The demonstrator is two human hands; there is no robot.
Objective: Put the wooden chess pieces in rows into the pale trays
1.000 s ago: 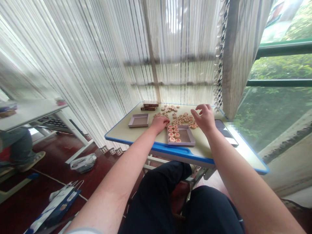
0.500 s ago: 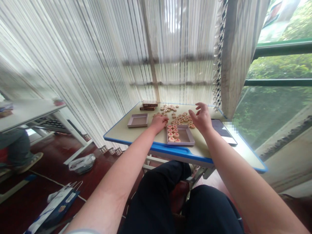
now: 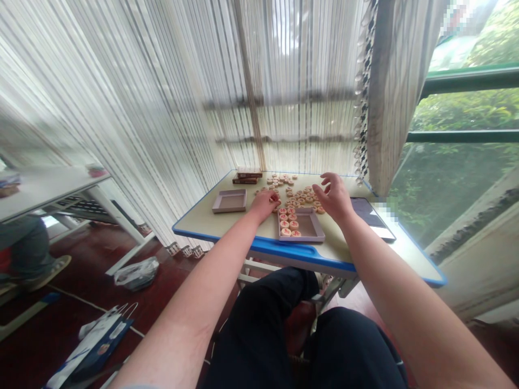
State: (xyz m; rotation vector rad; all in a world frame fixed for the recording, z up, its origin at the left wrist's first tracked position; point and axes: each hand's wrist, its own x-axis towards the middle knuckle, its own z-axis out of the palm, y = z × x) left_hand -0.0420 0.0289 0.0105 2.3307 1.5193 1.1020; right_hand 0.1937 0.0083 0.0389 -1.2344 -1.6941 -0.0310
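Observation:
A small desk with a blue edge holds a scatter of round wooden game pieces with red marks. A shallow grey tray near the front edge has several pieces lined up in its left part. My left hand rests on the desk just left of the tray's far corner, fingers curled, pinching a round piece at its fingertips. My right hand hovers over the right side of the scatter with fingers spread and nothing in it.
An empty grey tray lies to the left, and a stack of brown boxes sits at the back. A dark phone lies at the right. Curtains hang behind; another desk, a seated person's leg and bags are at left.
My right hand has lifted a little off the pieces and drifted left, fingers spreading. My left hand has stayed in place beside the tray.

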